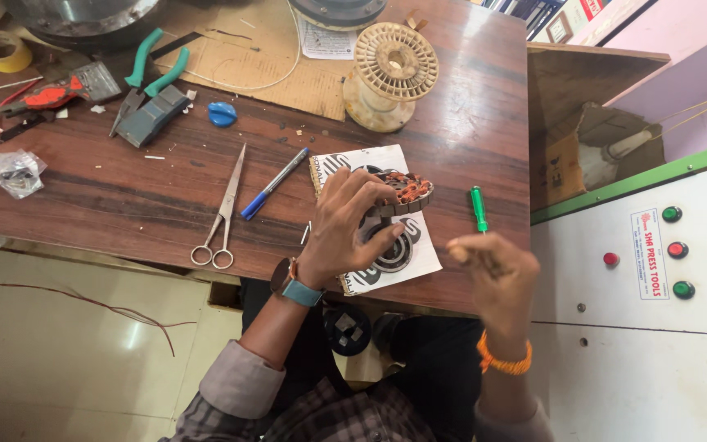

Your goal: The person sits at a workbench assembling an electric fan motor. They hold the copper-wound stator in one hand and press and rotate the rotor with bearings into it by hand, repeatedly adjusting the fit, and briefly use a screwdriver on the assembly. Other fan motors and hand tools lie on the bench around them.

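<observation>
Two bare hands work over a dark wooden table [124, 196]. The left hand [345, 217] reaches forward from a rolled-up grey sleeve, a blue-strapped watch [294, 284] on its wrist, palm down and fingers spread and curled over a round stator core [407, 190] wound with copper wire; the fingertips press on its near edge, so the hand is partly closed around it and steadies it. The core rests on a white printed card [419, 258] that lies under and just beyond the left palm.

The right hand [493, 274] hovers nearer the body, off the table's front edge, wrist bent upward with an orange bracelet [504, 362] around it. Its fingers are drawn together in a loose pinch; whether anything thin is caught between them cannot be told, as the hand is blurred.

Just beyond the right hand lies a green-handled screwdriver [479, 209], apart from it. To the left of the left hand lie a blue pen [274, 183] and then scissors [224, 214]. Farther out beyond the left hand stands a cream plastic spool [388, 75], with green-handled pliers [147, 78] well off to the left.
</observation>
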`<control>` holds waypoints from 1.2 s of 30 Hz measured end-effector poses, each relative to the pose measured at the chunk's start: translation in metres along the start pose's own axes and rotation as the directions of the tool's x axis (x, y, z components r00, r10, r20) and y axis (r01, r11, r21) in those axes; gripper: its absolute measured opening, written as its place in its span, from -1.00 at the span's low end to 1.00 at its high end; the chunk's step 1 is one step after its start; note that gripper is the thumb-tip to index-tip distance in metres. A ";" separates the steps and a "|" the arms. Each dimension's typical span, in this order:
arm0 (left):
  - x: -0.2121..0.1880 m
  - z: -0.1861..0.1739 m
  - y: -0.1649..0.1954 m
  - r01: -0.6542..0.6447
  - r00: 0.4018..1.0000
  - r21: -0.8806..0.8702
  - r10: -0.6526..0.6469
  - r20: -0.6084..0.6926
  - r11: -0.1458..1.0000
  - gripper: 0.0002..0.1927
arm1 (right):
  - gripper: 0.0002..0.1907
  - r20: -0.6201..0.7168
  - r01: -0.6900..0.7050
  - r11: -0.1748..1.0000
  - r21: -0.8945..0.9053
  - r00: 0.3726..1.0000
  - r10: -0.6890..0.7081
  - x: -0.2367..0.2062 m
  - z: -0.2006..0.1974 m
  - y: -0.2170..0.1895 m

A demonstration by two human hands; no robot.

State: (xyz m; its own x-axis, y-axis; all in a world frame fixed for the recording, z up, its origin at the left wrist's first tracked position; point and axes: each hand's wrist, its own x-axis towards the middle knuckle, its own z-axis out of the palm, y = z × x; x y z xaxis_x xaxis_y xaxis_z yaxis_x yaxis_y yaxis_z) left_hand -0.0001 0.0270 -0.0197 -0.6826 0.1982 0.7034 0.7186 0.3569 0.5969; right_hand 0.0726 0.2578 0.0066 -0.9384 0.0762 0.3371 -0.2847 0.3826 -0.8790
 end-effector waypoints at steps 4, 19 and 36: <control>0.001 0.000 0.001 0.032 0.999 0.051 -0.031 -0.025 0.998 -0.63 | -0.89 -0.057 -0.102 0.994 -0.029 0.993 0.100 -0.029 0.012 0.014; -0.028 -0.007 0.022 -0.042 0.999 0.160 0.043 -0.004 0.986 -0.61 | -0.92 0.061 0.272 0.930 -0.247 0.962 -0.265 0.039 0.019 -0.039; 0.004 -0.023 -0.010 0.407 0.907 -0.724 -0.344 0.245 0.558 0.00 | -0.89 0.150 0.434 0.855 -0.283 0.901 -0.407 0.082 0.070 -0.042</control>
State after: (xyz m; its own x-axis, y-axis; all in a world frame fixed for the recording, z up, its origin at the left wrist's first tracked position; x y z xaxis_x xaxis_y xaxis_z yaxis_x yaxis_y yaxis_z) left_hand -0.0068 0.0037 -0.0140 -0.8984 0.2806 0.3378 0.2189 -0.3809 0.8983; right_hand -0.0063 0.1840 0.0476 -0.7587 -0.2256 0.6111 -0.5955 0.6206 -0.5102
